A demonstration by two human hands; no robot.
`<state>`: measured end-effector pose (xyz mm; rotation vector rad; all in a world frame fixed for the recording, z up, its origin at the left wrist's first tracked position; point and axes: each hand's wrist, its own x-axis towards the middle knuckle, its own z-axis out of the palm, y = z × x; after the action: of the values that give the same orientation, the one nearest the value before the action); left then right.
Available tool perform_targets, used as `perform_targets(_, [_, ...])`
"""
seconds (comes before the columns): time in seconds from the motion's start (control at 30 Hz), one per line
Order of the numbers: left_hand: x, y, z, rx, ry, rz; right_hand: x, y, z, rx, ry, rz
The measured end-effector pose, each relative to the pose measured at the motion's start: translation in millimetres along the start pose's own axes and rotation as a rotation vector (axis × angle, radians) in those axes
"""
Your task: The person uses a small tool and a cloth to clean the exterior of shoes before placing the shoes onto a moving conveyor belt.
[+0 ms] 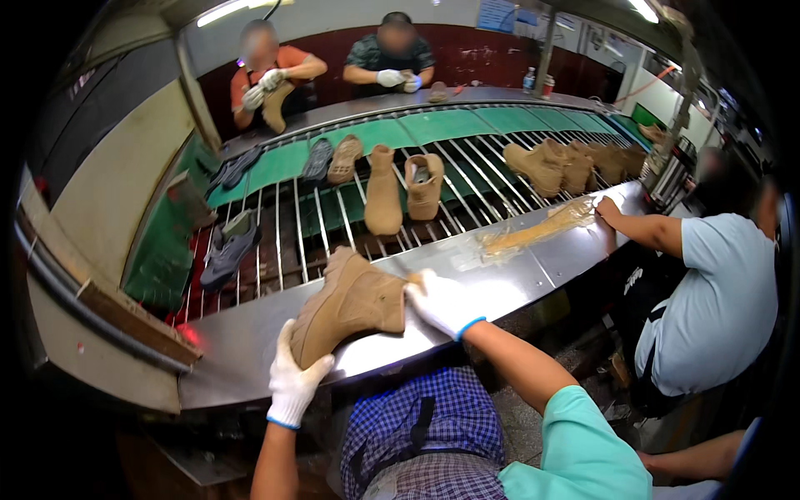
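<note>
While left fingers grip the boot, right fingers apparently touch it.

Light: overhead tubes — bright | Glare: metal ledge | Shadow: beneath it | Rim: black — lines bent

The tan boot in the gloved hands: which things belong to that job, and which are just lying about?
Seem to belong:
- tan, thick-soled boot
- left hand in a white knit glove, gripping its toe end
- right hand, white-gloved, at its top edge
- shiny steel ledge

Probably just lying about:
- clear plastic bottle
- small red cup
</note>
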<state>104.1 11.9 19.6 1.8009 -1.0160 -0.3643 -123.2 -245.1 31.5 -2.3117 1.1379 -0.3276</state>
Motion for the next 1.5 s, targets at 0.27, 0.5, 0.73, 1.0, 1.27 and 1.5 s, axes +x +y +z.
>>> perform_targets(0.27, [59.2, -2.9, -24.9, -1.037, -0.205, -0.500, -28.4, 102.5, 22.5, -0.023, 0.591, -0.056])
perform_targets(0.5, [214.8, 103.0, 60.3, -0.961, -0.217, 0.041, -31.5, 97.4, 22.2, -0.068, 0.614, -0.047])
perform_targets(0.73, [361.7, 148.3, 166.7, -0.478, -0.489, 0.367, -27.8, 68.0, -1.0, 0.106, 0.484, 0.029])
perform_targets(1.0, [468.0, -21.1, 154.3, 0.734, -0.086, 0.202, -22.3, 73.6, 0.3, 0.060, 0.421, 0.040])
perform_targets(1.27, [521.7, -78.4, 191.9, 0.801, -0.075, 0.304, -15.0, 62.0, -15.1, 0.159, 0.295, 0.153])
perform_targets(1.5, [564.1, -111.5, 242.9, 0.935, -0.125, 0.414, -28.4, 69.1, -14.4, 0.177, 0.243, 0.230])
